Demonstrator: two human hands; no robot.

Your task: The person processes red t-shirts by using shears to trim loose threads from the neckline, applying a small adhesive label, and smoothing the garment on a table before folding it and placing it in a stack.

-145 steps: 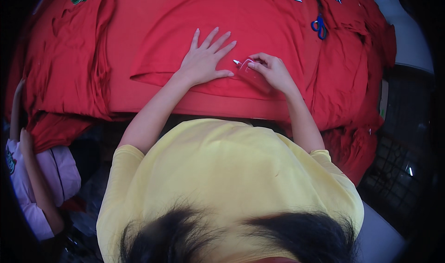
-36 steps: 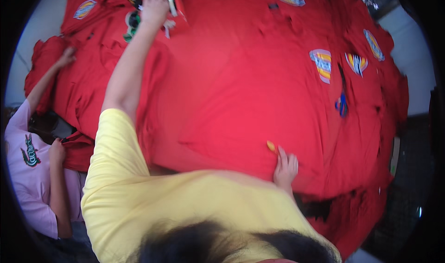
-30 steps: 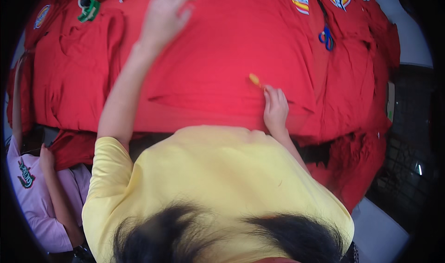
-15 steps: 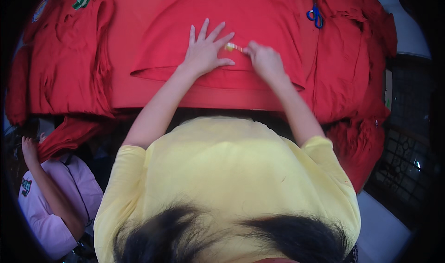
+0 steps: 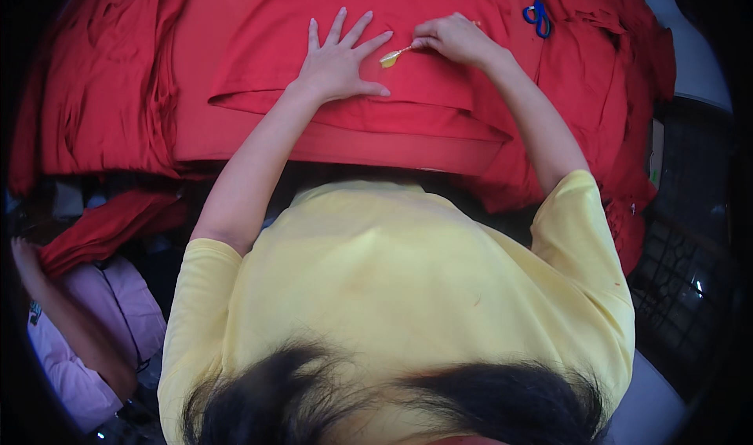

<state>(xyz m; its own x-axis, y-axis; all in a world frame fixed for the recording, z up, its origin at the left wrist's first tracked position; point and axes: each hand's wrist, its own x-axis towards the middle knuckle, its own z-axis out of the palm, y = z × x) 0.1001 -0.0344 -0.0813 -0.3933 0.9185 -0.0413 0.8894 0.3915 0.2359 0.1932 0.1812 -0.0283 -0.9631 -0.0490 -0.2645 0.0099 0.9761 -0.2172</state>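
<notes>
My left hand [image 5: 339, 60] lies flat with fingers spread on a folded red garment [image 5: 314, 123] at the top of a stack on the table. My right hand [image 5: 453, 38] is closed around a small yellow-tipped tool [image 5: 394, 55], whose tip touches the red cloth just right of my left fingertips. A pair of blue-handled scissors [image 5: 537, 17] lies on the cloth beyond my right hand.
Piles of red garments [image 5: 102, 92] cover the table to both sides, and some hang over the right edge [image 5: 620, 131]. Another person in a pale pink top [image 5: 102, 343] sits low at the left. A dark wire rack [image 5: 682, 264] stands at the right.
My left hand came back from the far left of the table and laid itself flat on the red garment. My right hand moved in beside it with the small tool.
</notes>
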